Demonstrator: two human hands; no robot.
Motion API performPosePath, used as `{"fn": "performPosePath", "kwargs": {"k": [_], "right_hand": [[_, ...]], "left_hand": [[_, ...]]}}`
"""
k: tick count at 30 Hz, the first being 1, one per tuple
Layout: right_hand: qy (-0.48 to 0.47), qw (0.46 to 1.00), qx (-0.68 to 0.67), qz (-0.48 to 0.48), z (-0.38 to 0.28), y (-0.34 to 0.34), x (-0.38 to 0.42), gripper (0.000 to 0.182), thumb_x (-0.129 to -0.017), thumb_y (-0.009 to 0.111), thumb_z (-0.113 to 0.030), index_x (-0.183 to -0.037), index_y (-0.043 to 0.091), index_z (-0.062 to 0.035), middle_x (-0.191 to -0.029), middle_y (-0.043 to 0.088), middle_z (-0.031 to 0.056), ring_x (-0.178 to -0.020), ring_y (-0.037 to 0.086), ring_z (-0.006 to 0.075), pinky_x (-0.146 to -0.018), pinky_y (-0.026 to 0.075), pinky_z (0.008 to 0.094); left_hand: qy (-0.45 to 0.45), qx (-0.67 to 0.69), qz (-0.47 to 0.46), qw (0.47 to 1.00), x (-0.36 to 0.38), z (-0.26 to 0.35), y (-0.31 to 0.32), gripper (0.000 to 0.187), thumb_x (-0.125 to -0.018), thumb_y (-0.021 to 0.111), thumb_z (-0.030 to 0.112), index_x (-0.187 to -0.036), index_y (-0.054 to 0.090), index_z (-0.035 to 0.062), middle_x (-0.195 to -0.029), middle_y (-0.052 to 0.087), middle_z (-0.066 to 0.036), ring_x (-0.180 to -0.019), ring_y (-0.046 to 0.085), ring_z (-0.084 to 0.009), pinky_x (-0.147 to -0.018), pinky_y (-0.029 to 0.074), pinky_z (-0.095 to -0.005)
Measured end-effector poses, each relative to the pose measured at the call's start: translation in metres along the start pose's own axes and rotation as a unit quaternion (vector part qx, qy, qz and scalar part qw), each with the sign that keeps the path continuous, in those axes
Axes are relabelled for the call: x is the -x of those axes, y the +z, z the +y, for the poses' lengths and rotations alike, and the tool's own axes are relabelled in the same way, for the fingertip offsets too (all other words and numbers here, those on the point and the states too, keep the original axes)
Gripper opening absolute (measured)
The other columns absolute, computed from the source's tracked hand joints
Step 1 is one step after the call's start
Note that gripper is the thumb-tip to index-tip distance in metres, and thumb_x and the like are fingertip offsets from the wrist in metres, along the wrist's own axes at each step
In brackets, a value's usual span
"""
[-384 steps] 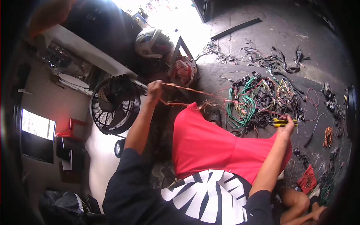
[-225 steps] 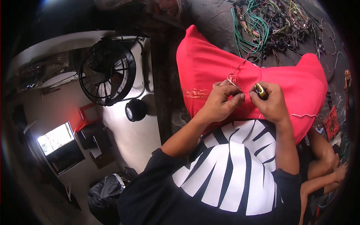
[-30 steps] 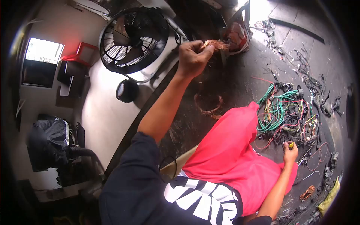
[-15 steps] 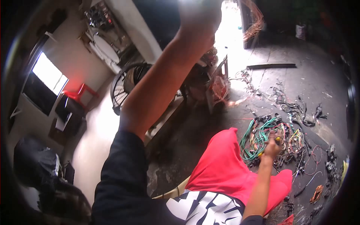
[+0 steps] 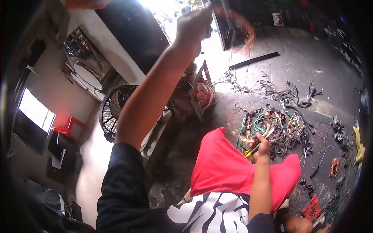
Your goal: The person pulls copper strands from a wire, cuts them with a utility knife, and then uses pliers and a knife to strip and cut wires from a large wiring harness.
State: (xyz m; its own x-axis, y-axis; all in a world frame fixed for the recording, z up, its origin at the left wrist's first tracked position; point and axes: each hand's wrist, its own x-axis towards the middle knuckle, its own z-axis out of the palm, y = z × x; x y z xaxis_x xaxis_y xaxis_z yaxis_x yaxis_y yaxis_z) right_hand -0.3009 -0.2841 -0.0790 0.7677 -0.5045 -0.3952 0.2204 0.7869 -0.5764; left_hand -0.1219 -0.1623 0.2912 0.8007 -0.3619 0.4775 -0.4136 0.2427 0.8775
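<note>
Copper wire (image 5: 250, 35) is gripped in the left hand (image 5: 193, 30), which is raised at the far side, its fingers closed; the wire arcs out to the right, blurred. Yellow-handled pliers (image 5: 251, 152) are held in the right hand (image 5: 262, 148), fingers wrapped around the handles, just above the near edge of a tangled wire pile (image 5: 286, 135) on the dark floor (image 5: 256, 93). Red shorts (image 5: 221, 167) are seen between the arms, nearer. A black fan (image 5: 110, 112) is partly hidden behind the left forearm. A small orange bundle (image 5: 334, 167) is seen farther right.
</note>
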Motion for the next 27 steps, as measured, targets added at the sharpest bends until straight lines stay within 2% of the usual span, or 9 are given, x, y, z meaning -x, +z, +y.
{"fn": "performPosePath", "kwargs": {"k": [3,9,11,13,15,18,21,23,27], "right_hand": [[-0.124,0.979,0.161,0.019,-0.028,-0.009,-0.003,0.008,-0.079,0.060,-0.009,-0.085,0.055,-0.0094,-0.064,0.055,0.0046,-0.047,0.051,0.0130,-0.042,0.043,0.0252],[-0.126,0.973,0.177,-0.082,-0.093,0.055,0.057,0.008,-0.079,0.060,-0.003,-0.086,0.058,-0.0044,-0.070,0.060,0.0050,-0.058,0.057,0.0125,-0.054,0.048,0.0249],[-0.121,0.968,0.193,-0.109,-0.105,0.061,0.058,0.006,-0.080,0.060,-0.004,-0.085,0.058,-0.0032,-0.072,0.061,0.0061,-0.063,0.060,0.0141,-0.057,0.050,0.0261],[-0.097,0.968,0.145,-0.180,-0.115,0.059,0.055,0.006,-0.080,0.059,-0.005,-0.085,0.058,-0.0026,-0.072,0.061,0.0071,-0.065,0.060,0.0146,-0.057,0.050,0.0269],[-0.058,0.970,0.177,-0.155,-0.127,0.054,0.059,0.009,-0.081,0.059,-0.006,-0.090,0.057,-0.0033,-0.074,0.062,0.0087,-0.060,0.060,0.0157,-0.053,0.049,0.0267],[-0.035,0.982,0.138,-0.120,-0.130,0.046,0.061,0.014,-0.082,0.059,-0.011,-0.094,0.056,-0.0050,-0.075,0.062,0.0093,-0.055,0.058,0.0144,-0.047,0.048,0.0267],[-0.032,0.977,0.175,-0.122,-0.135,0.033,0.063,0.022,-0.083,0.060,-0.015,-0.102,0.057,-0.0036,-0.082,0.064,0.0114,-0.053,0.056,0.0112,-0.045,0.046,0.0247],[-0.011,0.981,0.180,-0.070,-0.128,0.022,0.065,0.021,-0.082,0.060,-0.015,-0.098,0.058,-0.0008,-0.079,0.065,0.0106,-0.050,0.054,0.0091,-0.042,0.043,0.0214],[-0.235,0.882,0.405,0.052,-0.110,0.004,0.071,0.017,-0.077,0.066,-0.011,-0.090,0.062,-0.0016,-0.073,0.060,0.0042,-0.058,0.056,0.0095,-0.051,0.044,0.0218]], "left_hand": [[-0.073,-0.087,-0.116,0.987,0.022,-0.057,-0.005,0.030,-0.086,0.059,0.028,-0.081,0.061,-0.0017,-0.069,0.060,-0.007,-0.056,0.052,-0.0140,-0.056,0.044,-0.0273],[-0.211,0.007,-0.265,0.941,0.132,-0.171,0.034,0.045,-0.091,0.051,0.036,-0.111,0.057,-0.0037,-0.098,0.065,-0.011,-0.092,0.061,-0.0184,-0.081,0.046,-0.0307],[-0.249,0.180,-0.345,0.887,0.175,-0.194,0.050,0.048,-0.089,0.056,0.035,-0.118,0.052,-0.0028,-0.105,0.063,-0.009,-0.093,0.059,-0.0155,-0.082,0.046,-0.0306],[-0.227,0.156,-0.414,0.868,0.200,-0.202,0.059,0.046,-0.085,0.063,0.028,-0.118,0.051,-0.0012,-0.106,0.061,-0.006,-0.092,0.057,-0.0120,-0.078,0.046,-0.0274],[-0.205,0.082,-0.468,0.856,0.211,-0.189,0.062,0.027,-0.084,0.065,0.019,-0.101,0.060,-0.0007,-0.080,0.062,0.000,-0.073,0.055,-0.0070,-0.063,0.045,-0.0225],[-0.288,0.033,-0.400,0.869,0.208,-0.202,0.060,0.017,-0.087,0.060,0.017,-0.087,0.063,-0.0003,-0.072,0.059,0.002,-0.068,0.052,-0.0052,-0.062,0.044,-0.0223],[-0.189,0.049,-0.340,0.920,0.200,-0.228,0.045,0.024,-0.089,0.058,0.021,-0.082,0.061,-0.0013,-0.078,0.053,0.000,-0.071,0.048,-0.0078,-0.067,0.041,-0.0242],[-0.140,0.011,-0.345,0.928,0.189,-0.224,0.031,0.031,-0.091,0.053,0.026,-0.075,0.058,-0.0002,-0.106,0.049,-0.011,-0.096,0.047,-0.0151,-0.080,0.039,-0.0308],[-0.030,-0.128,-0.347,0.929,0.177,-0.194,0.018,0.031,-0.087,0.055,0.025,-0.067,0.057,0.0016,-0.120,0.049,-0.015,-0.115,0.040,-0.0271,-0.090,0.037,-0.0372]]}}
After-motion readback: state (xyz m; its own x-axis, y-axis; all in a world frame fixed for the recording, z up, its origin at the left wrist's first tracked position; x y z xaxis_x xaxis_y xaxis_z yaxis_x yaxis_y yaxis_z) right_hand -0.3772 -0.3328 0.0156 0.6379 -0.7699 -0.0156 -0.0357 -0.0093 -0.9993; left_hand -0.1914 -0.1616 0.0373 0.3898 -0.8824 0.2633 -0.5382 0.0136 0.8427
